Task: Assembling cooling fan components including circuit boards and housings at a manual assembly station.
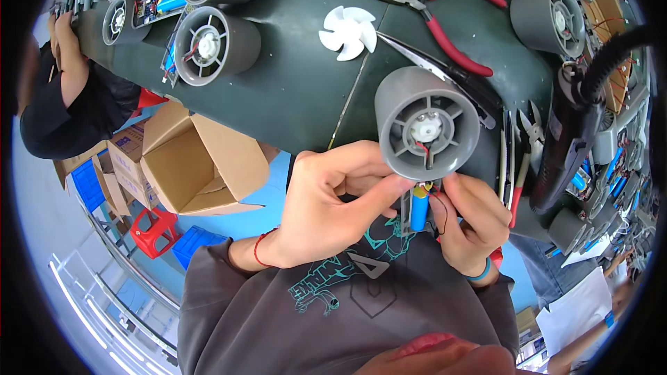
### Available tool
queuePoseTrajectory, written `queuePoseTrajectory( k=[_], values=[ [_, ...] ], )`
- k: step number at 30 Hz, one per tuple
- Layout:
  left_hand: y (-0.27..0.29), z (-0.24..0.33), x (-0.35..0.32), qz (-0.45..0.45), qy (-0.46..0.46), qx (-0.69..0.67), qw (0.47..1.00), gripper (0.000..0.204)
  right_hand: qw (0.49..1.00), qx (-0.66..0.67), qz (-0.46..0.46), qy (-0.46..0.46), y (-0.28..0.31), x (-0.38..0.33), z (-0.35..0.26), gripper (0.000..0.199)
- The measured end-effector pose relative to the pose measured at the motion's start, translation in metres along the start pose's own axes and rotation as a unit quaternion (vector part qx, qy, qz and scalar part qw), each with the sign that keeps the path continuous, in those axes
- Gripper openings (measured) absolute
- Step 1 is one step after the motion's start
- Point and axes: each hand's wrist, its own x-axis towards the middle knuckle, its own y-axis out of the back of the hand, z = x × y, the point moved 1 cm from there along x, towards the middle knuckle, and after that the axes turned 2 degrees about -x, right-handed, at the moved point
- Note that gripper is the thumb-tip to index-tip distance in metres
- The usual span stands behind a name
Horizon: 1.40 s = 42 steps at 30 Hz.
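Note:
In front of my chest is a grey round fan housing (389,121), its spoked opening facing up toward me. A white motor (426,127) with a red wire sits at the hub. Below the ring hangs its open handle, holding a blue battery (419,212) and a small circuit with thin wires. My left hand (333,201) is closed on the housing's lower left edge, its thumb near the handle joint. Opposite it, my right hand (474,222) is closed at the lower right edge, fingertips beside a thin black wire (442,221). Whether they pinch that wire is hard to make out.
Past the housing lie a white fan blade (347,32), red-handled pliers (445,10) and black-handled tweezers or pliers (465,80). More grey housings (219,47) stand at the left. A black corded tool (570,125) is at the right. An open cardboard box (187,160) and another person (69,90) are at the left.

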Motion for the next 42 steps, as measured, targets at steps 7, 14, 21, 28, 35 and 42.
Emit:
queuePoseTrajectory(
  k=[7,14,21,28,35,42],
  values=[
    [0.0,-0.007,0.004,-0.001,0.014,-0.036,0.999,0.02,0.998,0.007,0.003,-0.064,-0.005,0.0,-0.004,0.034],
    [0.001,-0.01,0.007,-0.004,-0.003,-0.083,0.997,0.021,0.991,-0.116,0.049,0.043,0.023,-0.014,-0.022,0.035],
    [0.008,-0.015,0.003,0.006,-0.04,-0.042,0.998,0.022,0.948,-0.306,0.047,-0.077,0.061,0.054,-0.022,0.065],
    [0.009,-0.018,-0.002,0.005,-0.049,-0.133,0.99,0.03,0.988,-0.044,0.146,0.039,0.104,0.054,-0.04,0.049],
    [0.014,-0.014,-0.003,-0.018,-0.048,-0.001,0.999,0.035,0.876,0.45,0.127,0.114,0.088,0.076,-0.053,0.039],
    [0.012,-0.016,-0.001,-0.005,-0.074,0.001,0.997,0.03,0.908,0.365,0.148,0.145,0.048,0.082,-0.041,0.038]
  ],
)
